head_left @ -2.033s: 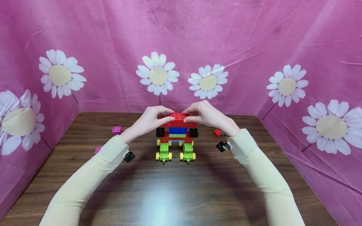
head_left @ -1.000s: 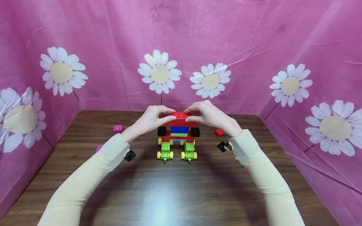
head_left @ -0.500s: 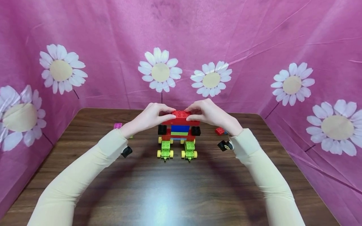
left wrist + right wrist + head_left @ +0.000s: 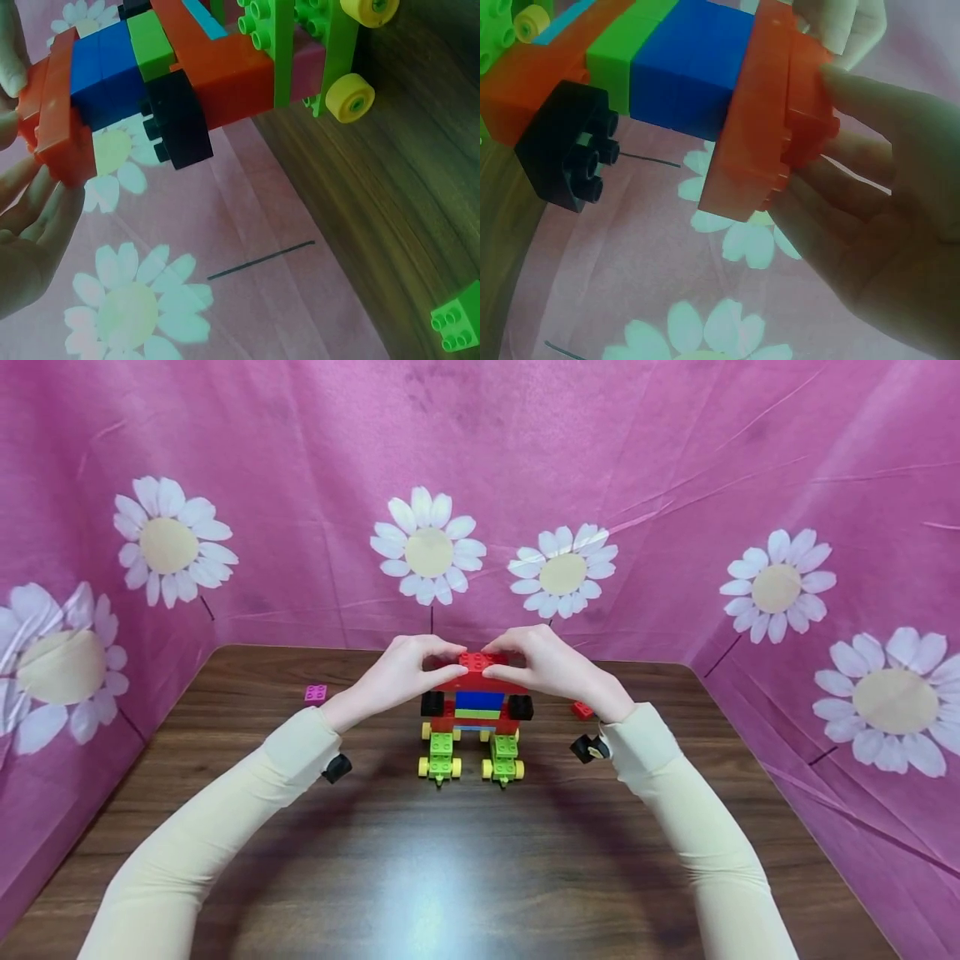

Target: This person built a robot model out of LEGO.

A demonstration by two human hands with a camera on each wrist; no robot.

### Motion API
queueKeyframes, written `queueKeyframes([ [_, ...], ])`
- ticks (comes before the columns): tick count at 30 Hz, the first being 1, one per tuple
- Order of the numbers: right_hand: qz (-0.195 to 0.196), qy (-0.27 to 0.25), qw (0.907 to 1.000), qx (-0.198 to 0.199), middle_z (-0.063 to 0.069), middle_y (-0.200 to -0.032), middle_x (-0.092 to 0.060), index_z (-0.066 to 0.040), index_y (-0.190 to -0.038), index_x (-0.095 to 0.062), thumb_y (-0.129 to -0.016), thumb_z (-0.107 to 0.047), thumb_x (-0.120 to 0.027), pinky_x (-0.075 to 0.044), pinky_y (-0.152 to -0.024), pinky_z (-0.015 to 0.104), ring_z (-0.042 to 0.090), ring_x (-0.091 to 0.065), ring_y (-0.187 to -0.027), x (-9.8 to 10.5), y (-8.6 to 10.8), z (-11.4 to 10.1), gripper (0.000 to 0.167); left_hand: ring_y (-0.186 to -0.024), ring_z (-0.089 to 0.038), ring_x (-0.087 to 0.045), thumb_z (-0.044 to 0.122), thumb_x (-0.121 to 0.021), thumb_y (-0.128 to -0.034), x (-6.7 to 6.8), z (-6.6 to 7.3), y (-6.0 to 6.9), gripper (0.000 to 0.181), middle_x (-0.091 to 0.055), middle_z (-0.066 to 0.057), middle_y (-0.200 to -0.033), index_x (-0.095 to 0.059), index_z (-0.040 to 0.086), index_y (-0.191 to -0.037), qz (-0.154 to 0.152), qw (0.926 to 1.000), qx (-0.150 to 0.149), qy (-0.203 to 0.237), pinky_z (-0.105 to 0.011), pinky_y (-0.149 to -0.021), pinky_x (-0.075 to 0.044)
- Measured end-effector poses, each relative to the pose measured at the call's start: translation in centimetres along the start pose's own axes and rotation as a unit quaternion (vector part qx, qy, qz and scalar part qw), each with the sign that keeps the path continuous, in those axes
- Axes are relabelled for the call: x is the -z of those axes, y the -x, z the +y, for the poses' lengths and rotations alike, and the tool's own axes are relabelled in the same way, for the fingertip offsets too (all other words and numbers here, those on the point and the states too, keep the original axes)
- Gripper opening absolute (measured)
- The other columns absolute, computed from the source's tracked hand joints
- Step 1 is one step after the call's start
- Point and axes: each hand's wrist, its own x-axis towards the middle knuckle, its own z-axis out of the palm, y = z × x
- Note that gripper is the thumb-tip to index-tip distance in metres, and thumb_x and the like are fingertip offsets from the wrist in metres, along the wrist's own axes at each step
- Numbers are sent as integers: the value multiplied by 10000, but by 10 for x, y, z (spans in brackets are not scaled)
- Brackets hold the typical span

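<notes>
A toy-brick build [image 4: 478, 714] stands upright on the table. It has red, blue, lime-green and black bricks on green wheeled bases [image 4: 441, 758] with yellow wheels. On its top sits a red brick [image 4: 477, 662] over a longer red brick [image 4: 66, 124]. My left hand [image 4: 393, 677] pinches the left end of the top red brick between thumb and fingers. From the other side, my right hand [image 4: 551, 670] grips the same brick, its thumb on the near face. In the right wrist view, a black brick [image 4: 568, 150] sticks out from the build's side.
A pink brick [image 4: 316, 693] lies back left on the wooden table [image 4: 480, 877]. A loose red brick [image 4: 582, 711] lies right of the build, partly behind my right wrist. A green brick [image 4: 459, 319] shows in the left wrist view. A pink daisy cloth [image 4: 637, 460] hangs behind.
My right hand has shifted slightly left along the top red brick. The left forearm has moved a little, and its sleeve now hides a second pink brick. The build stays in place.
</notes>
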Motion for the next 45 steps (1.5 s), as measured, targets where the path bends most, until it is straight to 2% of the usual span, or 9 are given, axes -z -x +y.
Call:
queueKeyframes([
  [7,-32,60,9996,-264,106,-1106,-752,-44,-1156,-727,-889,-258,-746,-573,-904,377,228,-705,-1003,3,3,-3,343,-1048,-233,-699,217,-701,-925,19,-9,17,351,-729,-121,-1169,-685,59,-1239,293,9993,63,-242,-428,-967,-550],
  [12,-149,73,9988,-465,99,-1140,-744,-57,-1184,-715,-898,-278,-735,-560,-942,393,234,-695,-1047,5,6,-3,362,-1045,-254,-704,192,-713,-914,36,-28,36,328,-726,-135,-1183,-702,51,-1209,598,9967,228,-501,-446,-928,-560],
  [16,-136,74,9988,-463,97,-1139,-745,-60,-1184,-715,-896,-282,-736,-562,-939,393,233,-696,-1042,6,7,-1,364,-1061,-284,-698,197,-712,-915,47,-46,54,331,-726,-146,-1177,-700,41,-1206,707,9939,547,-651,-466,-903,-552],
  [19,-75,50,9989,-461,102,-1131,-748,-54,-1179,-717,-887,-265,-747,-567,-926,394,235,-701,-1029,7,11,0,361,-1077,-304,-692,208,-717,-910,54,-60,69,351,-730,-156,-1162,-691,38,-1216,560,9933,795,-626,-488,-904,-543],
  [23,-27,-3,9990,-450,106,-1133,-748,-53,-1183,-715,-883,-257,-752,-568,-922,397,237,-702,-1026,6,14,2,365,-1094,-323,-684,237,-740,-891,63,-82,95,386,-730,-164,-1158,-686,36,-1217,175,9924,969,-733,-519,-936,-529],
  [29,15,-62,9993,-376,103,-1132,-748,-52,-1178,-717,-883,-258,-752,-569,-915,394,229,-702,-1019,4,13,2,362,-1106,-336,-673,282,-782,-847,76,-115,140,434,-733,-157,-1153,-701,14,-1178,-335,9840,1373,-1083,-512,-946,-523],
  [32,-2,-95,9993,-359,101,-1128,-749,-52,-1175,-718,-883,-255,-752,-571,-907,392,224,-703,-1009,4,11,1,358,-1038,-340,-693,265,-809,-811,77,-126,156,452,-744,-170,-1092,-704,-27,-1140,-491,9809,1334,-1326,-491,-898,-544],
  [38,-77,-110,9994,-326,98,-1136,-747,-59,-1184,-716,-882,-261,-752,-566,-935,400,230,-698,-1042,3,8,0,365,-883,-301,-720,180,-868,-718,72,-136,172,466,-748,-191,-991,-700,-75,-1069,-736,9785,1167,-1530,-444,-783,-582],
  [45,-168,-108,9993,-321,101,-1147,-742,-58,-1191,-713,-890,-259,-744,-563,-942,401,234,-694,-1056,2,3,-4,363,-843,-244,-687,104,-882,-664,70,-147,180,407,-747,-143,-948,-727,-33,-1014,-729,9785,879,-1717,-370,-733,-573],
])
